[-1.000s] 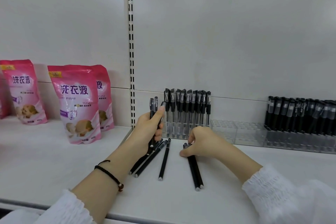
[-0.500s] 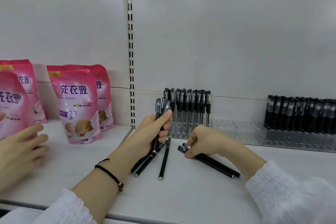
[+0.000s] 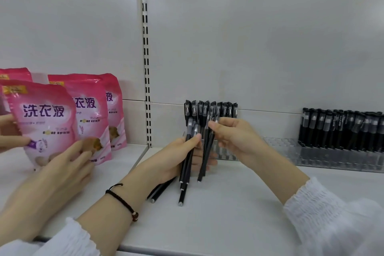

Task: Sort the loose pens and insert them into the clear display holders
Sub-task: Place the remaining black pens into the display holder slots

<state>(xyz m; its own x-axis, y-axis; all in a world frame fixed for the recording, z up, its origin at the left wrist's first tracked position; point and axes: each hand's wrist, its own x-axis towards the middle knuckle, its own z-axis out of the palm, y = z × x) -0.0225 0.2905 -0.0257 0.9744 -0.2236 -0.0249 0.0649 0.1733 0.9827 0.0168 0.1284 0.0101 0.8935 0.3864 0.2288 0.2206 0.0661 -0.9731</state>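
My left hand (image 3: 176, 159) grips two black pens (image 3: 188, 156) upright above the white shelf (image 3: 228, 214). My right hand (image 3: 234, 137) pinches two more black pens (image 3: 205, 156) by their caps, right beside the left-hand bundle. Two or three loose black pens (image 3: 181, 195) lie on the shelf under my hands. Behind them a row of several black pens (image 3: 209, 109) stands in a clear display holder (image 3: 278, 145). Further right the clear holder (image 3: 340, 158) is packed with several black pens (image 3: 340, 129).
Pink detergent pouches (image 3: 87, 110) stand on the left shelf section. Another person's two hands (image 3: 62, 170) hold a pink pouch (image 3: 43, 120) at the far left. A slotted upright (image 3: 146, 68) divides the white back panels.
My right hand lifted its two pens off the shelf and brought them upright next to the left hand's pens. Another person's hands moved a pink pouch further into view at the left.
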